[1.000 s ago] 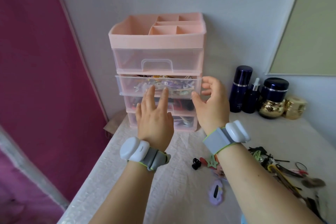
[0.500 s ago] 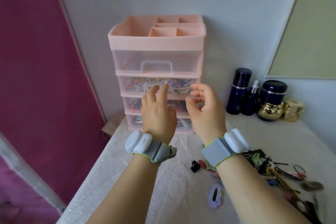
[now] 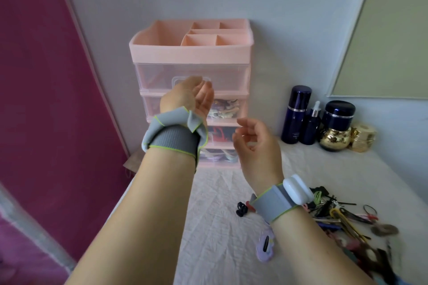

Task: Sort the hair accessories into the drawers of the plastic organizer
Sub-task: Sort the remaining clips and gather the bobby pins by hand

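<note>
Head view, hands first?

Left hand point(image 3: 190, 97) raised palm-up at the handle of the top drawer point(image 3: 159, 76) of the organizer point(image 3: 190, 53), fingers curled. Cannot tell whether hooked on the handle or just short of it. Right hand point(image 3: 254, 146) lower, in front of the lower drawers, loosely curled, holding nothing.

And the hair accessories point(image 3: 342, 215)?

Heaped on the table point(image 3: 220, 192) to the right, well apart from the drawers. Purple clip point(image 3: 266, 247) and black clip point(image 3: 242, 209) lying separately, nearer the middle.

Likely trouble?

Probably a hard one-handed tug. Light-looking organizer with nothing bracing it, so could slide forward or tip. Could also yank the drawer right out. Careless reach back to the heap might sweep clips off the table edge or bump the bottles point(image 3: 298, 115) near the organizer.

Anything readable?

Nothing legible. Faint print low on one dark bottle, too small to make out. No brand visible on the organizer.
</note>
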Demonstrator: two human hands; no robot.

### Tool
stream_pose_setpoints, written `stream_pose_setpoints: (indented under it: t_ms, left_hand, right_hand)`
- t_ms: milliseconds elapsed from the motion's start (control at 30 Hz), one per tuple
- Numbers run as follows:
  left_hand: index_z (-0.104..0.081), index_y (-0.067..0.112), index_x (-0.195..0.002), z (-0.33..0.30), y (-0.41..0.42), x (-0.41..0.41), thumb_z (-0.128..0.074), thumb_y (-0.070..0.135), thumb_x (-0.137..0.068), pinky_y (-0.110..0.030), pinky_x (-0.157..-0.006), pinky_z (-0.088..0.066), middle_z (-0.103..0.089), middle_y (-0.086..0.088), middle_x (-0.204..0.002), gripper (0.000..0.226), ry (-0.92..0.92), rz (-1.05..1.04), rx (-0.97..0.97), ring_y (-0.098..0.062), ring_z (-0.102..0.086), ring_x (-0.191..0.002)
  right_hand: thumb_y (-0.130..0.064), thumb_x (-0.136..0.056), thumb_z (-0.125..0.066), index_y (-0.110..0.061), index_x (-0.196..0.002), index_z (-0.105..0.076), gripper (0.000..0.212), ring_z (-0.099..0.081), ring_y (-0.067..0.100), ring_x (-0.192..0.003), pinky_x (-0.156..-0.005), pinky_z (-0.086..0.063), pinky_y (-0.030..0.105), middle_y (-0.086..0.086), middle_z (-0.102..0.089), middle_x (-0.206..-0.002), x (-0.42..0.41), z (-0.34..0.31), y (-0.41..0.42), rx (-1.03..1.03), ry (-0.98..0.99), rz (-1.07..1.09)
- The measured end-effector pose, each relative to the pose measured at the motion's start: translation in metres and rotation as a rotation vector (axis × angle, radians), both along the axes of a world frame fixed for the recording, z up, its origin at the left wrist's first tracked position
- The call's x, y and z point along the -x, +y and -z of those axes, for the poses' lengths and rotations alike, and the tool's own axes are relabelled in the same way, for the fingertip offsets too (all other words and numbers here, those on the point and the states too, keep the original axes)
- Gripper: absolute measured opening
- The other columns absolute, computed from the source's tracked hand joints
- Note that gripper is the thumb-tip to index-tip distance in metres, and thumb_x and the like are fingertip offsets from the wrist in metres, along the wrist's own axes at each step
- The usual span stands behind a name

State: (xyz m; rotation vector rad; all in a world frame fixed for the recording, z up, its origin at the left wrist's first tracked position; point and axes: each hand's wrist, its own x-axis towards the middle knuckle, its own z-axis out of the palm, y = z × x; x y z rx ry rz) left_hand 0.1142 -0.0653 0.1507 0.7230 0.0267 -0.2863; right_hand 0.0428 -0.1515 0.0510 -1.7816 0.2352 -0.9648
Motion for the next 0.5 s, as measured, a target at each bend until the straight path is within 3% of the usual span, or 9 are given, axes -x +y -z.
stream_pose_setpoints:
  t_ms: [333, 500]
  left_hand:
    - [-0.044, 0.007, -0.081, -0.008, 0.0, 0.003, -0.063, 0.011, -0.084, -0.014, -0.039, -0.045, -0.052, -0.006, -0.069, 0.019, 0.101, 0.095, 0.062, -0.01, -0.055, -0.049]
    - [-0.046, 0.008, -0.08, -0.003, 0.002, 0.009, -0.063, 0.01, -0.084, -0.012, -0.037, -0.042, -0.051, -0.004, -0.067, 0.017, 0.106, 0.058, 0.058, -0.007, -0.052, -0.032]
  right_hand:
    - [-0.011, -0.087, -0.056, -0.025, -0.103, -0.056, 0.022, -0.052, -0.008, -0.071, -0.065, -0.043, 0.007, -0.015, -0.057, -0.081, 0.01, -0.002, -0.006, -0.007, -0.009, 0.0]
    - [-0.009, -0.086, -0.056, -0.027, -0.1, -0.055, 0.023, -0.053, -0.003, -0.072, -0.064, -0.041, 0.004, -0.015, -0.058, -0.08, 0.013, -0.003, -0.007, -0.027, -0.016, 0.009]
